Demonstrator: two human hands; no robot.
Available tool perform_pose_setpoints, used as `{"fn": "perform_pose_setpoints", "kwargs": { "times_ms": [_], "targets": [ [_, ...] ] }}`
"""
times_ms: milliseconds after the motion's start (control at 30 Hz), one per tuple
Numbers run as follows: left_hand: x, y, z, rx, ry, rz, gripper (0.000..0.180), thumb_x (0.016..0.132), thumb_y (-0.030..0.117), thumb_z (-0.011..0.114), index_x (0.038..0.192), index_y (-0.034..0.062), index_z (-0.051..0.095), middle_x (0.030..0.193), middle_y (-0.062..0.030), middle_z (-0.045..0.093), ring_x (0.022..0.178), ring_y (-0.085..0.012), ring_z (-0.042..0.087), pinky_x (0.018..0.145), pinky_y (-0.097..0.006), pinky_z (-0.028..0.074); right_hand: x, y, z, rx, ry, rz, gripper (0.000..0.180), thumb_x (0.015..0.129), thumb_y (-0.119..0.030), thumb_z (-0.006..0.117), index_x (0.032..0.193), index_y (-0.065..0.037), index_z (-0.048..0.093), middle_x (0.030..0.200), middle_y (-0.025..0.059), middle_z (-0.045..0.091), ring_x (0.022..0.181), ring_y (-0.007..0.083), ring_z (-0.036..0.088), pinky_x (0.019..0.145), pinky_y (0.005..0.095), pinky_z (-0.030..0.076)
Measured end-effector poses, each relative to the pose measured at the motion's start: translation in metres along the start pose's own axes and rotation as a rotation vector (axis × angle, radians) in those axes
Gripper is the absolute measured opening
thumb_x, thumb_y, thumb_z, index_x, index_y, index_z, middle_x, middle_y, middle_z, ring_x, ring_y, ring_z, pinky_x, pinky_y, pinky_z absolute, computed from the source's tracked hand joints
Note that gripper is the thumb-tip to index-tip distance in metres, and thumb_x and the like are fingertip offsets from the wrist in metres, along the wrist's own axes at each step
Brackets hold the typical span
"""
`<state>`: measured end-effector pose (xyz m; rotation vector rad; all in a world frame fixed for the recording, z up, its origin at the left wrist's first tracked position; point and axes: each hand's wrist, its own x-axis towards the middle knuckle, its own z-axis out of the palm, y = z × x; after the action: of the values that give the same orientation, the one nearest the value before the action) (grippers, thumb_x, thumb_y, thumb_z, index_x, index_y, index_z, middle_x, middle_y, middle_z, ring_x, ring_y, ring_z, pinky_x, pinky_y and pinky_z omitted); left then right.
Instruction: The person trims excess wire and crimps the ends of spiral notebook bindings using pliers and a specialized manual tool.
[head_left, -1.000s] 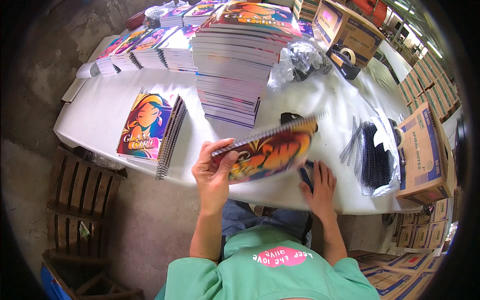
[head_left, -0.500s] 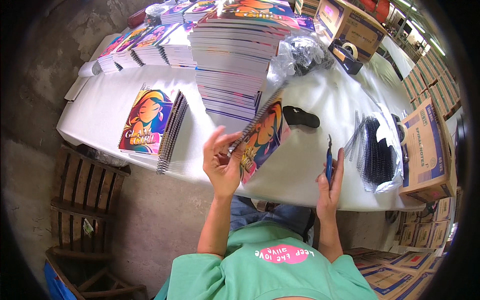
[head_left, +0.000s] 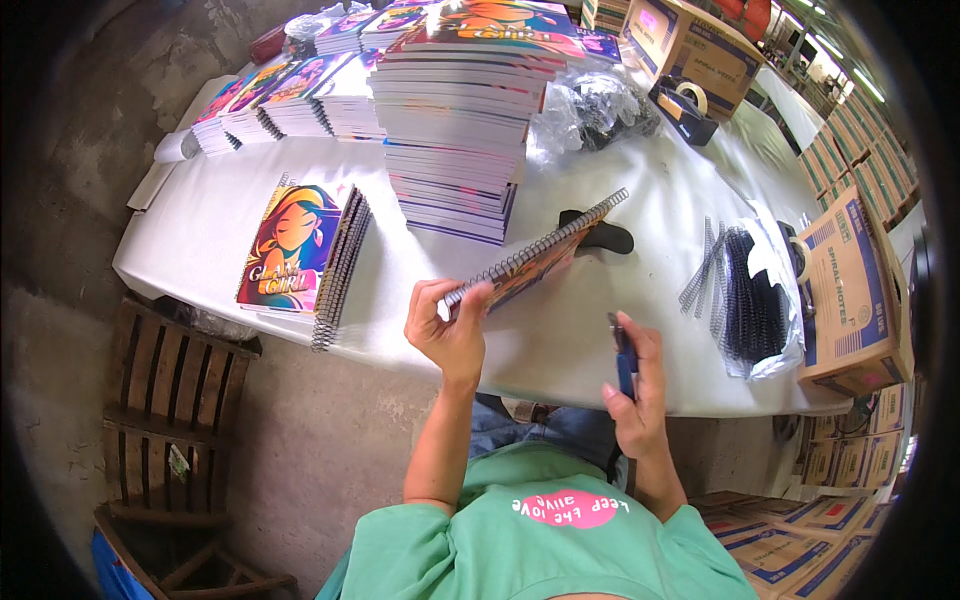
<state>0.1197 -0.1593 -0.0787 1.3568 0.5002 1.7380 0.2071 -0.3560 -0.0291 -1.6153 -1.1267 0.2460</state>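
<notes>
My left hand is closed on the near end of a spiral notebook. The notebook is tilted, its wire coil uppermost and its colourful cover mostly turned away. In my right hand is a pair of blue-handled pliers, jaws pointing up and away from me, apart from the notebook. Behind the notebook's far end lies a black object on the table, partly covered; its kind I cannot make out. To the left, a small pile of spiral notebooks lies with a coil-edged stack along its right side.
A tall stack of notebooks stands at the table's middle. More notebook piles line the far left. On the right are loose black coils in white plastic and a carton. A tape dispenser sits at the back.
The notebook has tipped lower, bringing its coil toward level and hiding most of its cover. My right hand has moved left and slightly nearer me with the pliers, its fingers curling round them.
</notes>
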Motion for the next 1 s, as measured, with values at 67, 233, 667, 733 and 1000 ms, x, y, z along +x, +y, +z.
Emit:
{"fn": "perform_pose_setpoints", "kwargs": {
  "times_ms": [67, 233, 667, 733, 1000],
  "targets": [
    [0.0, 0.0, 0.004, 0.026, 0.031, -0.097, 0.013, 0.076, -0.002, 0.073, 0.082, -0.0008, 0.061, 0.08, -0.0013, 0.055, 0.07, -0.0063, 0.05, 0.059, -0.02, 0.041, 0.005, -0.006, 0.004, -0.039, -0.049, -0.034, 0.061, 0.078, -0.02, 0.054, 0.134, -0.003, 0.041, 0.11, 0.016, 0.045, 0.1, 0.0257, 0.046, 0.084, 0.0344, 0.04],
    [0.005, 0.019, 0.011, -0.206, -0.005, -0.276, 0.012, 0.077, -0.005, 0.07, 0.086, -0.0011, 0.062, 0.079, -0.0028, 0.057, 0.07, -0.0071, 0.053, 0.061, -0.021, 0.045, 0.008, -0.013, 0.009, -0.129, -0.084, -0.119, 0.057, 0.076, -0.014, 0.057, 0.132, -0.01, 0.048, 0.107, 0.0177, 0.046, 0.096, 0.0292, 0.047, 0.084, 0.0373, 0.04],
    [-0.003, 0.022, 0.004, 0.027, -0.019, -0.152, 0.016, 0.072, -0.001, 0.075, 0.086, 0.0012, 0.068, 0.069, -0.0016, 0.063, 0.067, -0.0079, 0.057, 0.059, -0.02, 0.042, 0.043, -0.051, 0.024, -0.559, -0.034, -0.263, 0.052, 0.074, -0.022, 0.07, 0.125, -0.024, 0.058, 0.106, 0.0123, 0.047, 0.096, 0.0268, 0.048, 0.086, 0.0387, 0.034],
    [-0.001, 0.021, 0.002, 0.126, -0.05, 0.042, 0.021, 0.068, -0.003, 0.076, 0.086, 0.0025, 0.068, 0.07, -0.0024, 0.064, 0.066, -0.0119, 0.058, 0.062, -0.024, 0.043, 0.044, -0.054, 0.024, -0.587, -0.046, -0.264, 0.052, 0.074, -0.023, 0.07, 0.125, -0.025, 0.058, 0.108, 0.0124, 0.047, 0.098, 0.027, 0.047, 0.087, 0.0392, 0.034],
    [0.003, 0.025, 0.004, 0.299, -0.106, 0.445, 0.034, 0.06, -0.006, 0.075, 0.09, 0.0057, 0.067, 0.079, -0.0022, 0.068, 0.069, -0.0196, 0.06, 0.064, -0.028, 0.046, 0.041, -0.066, 0.013, -0.504, -0.235, -0.1, 0.043, 0.08, -0.023, 0.066, 0.121, -0.019, 0.059, 0.098, 0.012, 0.053, 0.083, 0.0232, 0.056, 0.072, 0.0382, 0.044]
  ]
}}
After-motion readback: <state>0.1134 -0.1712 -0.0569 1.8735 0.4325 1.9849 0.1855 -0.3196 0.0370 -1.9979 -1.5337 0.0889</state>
